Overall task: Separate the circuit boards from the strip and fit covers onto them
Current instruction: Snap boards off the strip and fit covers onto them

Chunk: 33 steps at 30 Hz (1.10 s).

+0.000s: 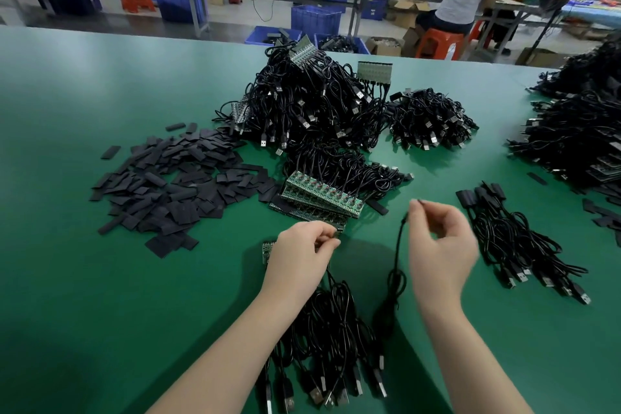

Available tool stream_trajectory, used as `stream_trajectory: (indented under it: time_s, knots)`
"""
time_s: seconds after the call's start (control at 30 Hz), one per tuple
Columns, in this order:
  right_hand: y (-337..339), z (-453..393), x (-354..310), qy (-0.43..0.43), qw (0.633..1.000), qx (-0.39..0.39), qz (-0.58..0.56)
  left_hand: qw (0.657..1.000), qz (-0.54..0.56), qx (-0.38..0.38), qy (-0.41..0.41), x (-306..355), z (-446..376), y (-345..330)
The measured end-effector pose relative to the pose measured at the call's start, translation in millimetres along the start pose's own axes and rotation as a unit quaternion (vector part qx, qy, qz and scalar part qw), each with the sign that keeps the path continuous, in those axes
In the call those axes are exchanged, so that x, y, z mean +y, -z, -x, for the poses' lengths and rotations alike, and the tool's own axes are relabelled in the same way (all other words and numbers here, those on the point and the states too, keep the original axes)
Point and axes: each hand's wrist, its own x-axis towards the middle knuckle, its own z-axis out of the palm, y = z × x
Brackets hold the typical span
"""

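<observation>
On a green table (100, 279) the left hand (299, 254) pinches a strip of circuit boards (267, 250) near the middle of the near edge, its fingers curled round the strip's right end; only the strip's left end shows past the hand. Black cables (329, 339) hang from this strip toward the near edge, their plugs fanned out on the table. The right hand (440, 245) is raised just to the right and blurred; its thumb and forefinger pinch a single small piece at the top, from which one cable (398, 255) dangles down in a loop. Whether that piece is a bare board or already covered I cannot tell.

Just beyond the hands lies a stack of more board strips (319, 200), with cables running away from it. To the left spreads a loose heap of flat black covers (168, 185). Further back sits a big pile of cabled strips (312, 101), with a smaller cable bundle (431, 119) at its right. Near right, a row of covered pieces with their cables (517, 239) lies on the table.

Beyond the table's far edge, blue crates (316, 20) stand on the floor; one low crate (272, 35) holds dark parts, too small to identify
</observation>
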Motion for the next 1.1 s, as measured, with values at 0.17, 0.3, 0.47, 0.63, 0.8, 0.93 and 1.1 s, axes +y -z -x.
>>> stream_trajectory:
  time_s: [0.17,0.3,0.47,0.63,0.8,0.93,1.1]
  knots:
    - [7.7,-13.3,-39.2,0.052,0.996,-0.006,-0.077,0.998,-0.047,-0.039,-0.006,-3.5,-1.0,-5.1]
    - [-6.8,-9.0,-67.7,0.065,0.987,-0.097,-0.108,0.998,0.032,0.043,-0.022,2.6,0.5,2.0]
    - [-27.8,-10.9,-96.0,-0.058,0.920,-0.212,-0.324,0.965,0.078,0.248,-0.029,1.1,-15.4,38.1]
    - [-42.0,-17.3,-76.0,-0.239,0.835,-0.195,-0.455,0.917,0.108,0.378,0.074,-31.0,-47.0,89.2]
    - [-41.3,5.6,6.9,-0.204,0.925,-0.291,-0.136,0.964,-0.107,0.186,0.154,-58.7,-90.6,122.4]
    - [-34.2,4.8,38.8,-0.038,0.947,-0.313,0.055,0.955,-0.285,0.035,0.079,-69.7,-113.9,116.1]
    - [-39.1,11.8,47.7,0.020,0.933,-0.339,0.124,0.883,-0.436,-0.127,0.119,-77.5,-126.8,100.0]
